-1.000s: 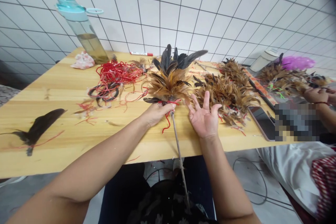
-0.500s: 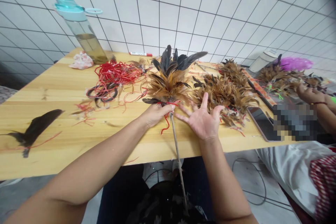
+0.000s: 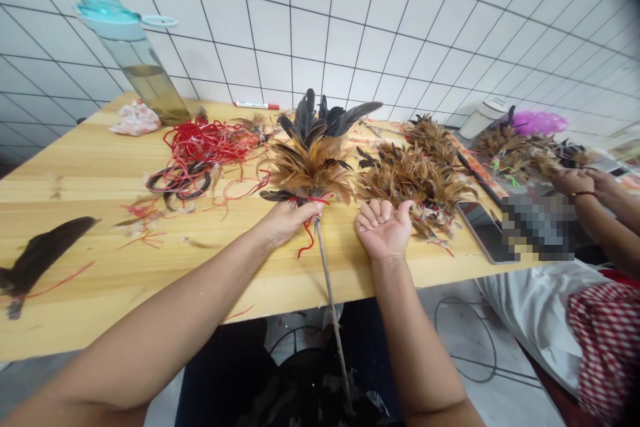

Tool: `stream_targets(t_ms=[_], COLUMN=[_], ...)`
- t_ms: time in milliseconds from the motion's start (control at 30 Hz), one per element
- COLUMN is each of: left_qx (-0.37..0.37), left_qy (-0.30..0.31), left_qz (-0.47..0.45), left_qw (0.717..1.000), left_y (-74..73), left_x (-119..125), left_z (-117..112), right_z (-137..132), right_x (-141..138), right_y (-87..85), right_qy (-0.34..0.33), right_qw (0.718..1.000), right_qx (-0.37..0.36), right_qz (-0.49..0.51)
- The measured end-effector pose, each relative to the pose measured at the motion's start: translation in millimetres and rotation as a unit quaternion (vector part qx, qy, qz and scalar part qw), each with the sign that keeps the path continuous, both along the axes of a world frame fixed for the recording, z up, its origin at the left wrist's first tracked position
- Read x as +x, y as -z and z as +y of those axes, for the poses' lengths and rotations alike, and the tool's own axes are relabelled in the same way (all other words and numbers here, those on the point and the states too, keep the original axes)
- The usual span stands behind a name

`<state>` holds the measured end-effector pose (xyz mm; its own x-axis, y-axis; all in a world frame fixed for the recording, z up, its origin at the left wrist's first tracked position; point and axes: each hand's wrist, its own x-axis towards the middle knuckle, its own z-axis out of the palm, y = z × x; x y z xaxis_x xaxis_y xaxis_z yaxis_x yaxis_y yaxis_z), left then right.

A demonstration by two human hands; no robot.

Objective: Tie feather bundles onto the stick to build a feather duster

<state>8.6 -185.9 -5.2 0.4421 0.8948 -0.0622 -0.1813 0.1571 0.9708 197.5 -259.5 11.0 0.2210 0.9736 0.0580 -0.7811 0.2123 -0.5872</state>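
My left hand is closed around the base of a feather duster, where red string is wound and one end hangs loose. Brown feathers fan out above the grip, with long black ones at the tip. The duster's thin stick slants down past the table edge towards my lap. To the right of the stick, my right hand is palm up, its fingers loosely curled and its thumb apart. Nothing shows in that palm. Just behind it lies a pile of brown feather bundles.
Left are a tangle of red string, a black coil, a dark feather and a water bottle. A marker lies by the tiled wall. Right are a phone and a co-worker's hands at more feathers.
My right hand's spread fingers have curled in, and the hand has moved slightly away from the stick. My left hand keeps its grip on the duster. The view has shifted a little.
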Motion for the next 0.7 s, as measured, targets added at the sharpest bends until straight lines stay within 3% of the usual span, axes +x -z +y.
stream_targets(t_ms=[333,700], left_qx=[-0.003,-0.001], left_qy=[0.01,0.001], left_qz=[-0.004,0.0], left_qw=[1.0,1.0], left_y=[6.3,1.9], left_x=[-1.3,-0.7], left_z=[1.7,0.3], right_z=[0.4,2.5], right_x=[-1.1,-5.2], right_y=[-0.4,-3.4], right_qy=[-0.026,-0.027], right_qw=[0.999,0.998], right_qx=[-0.023,-0.048], right_qz=[-0.03,-0.008])
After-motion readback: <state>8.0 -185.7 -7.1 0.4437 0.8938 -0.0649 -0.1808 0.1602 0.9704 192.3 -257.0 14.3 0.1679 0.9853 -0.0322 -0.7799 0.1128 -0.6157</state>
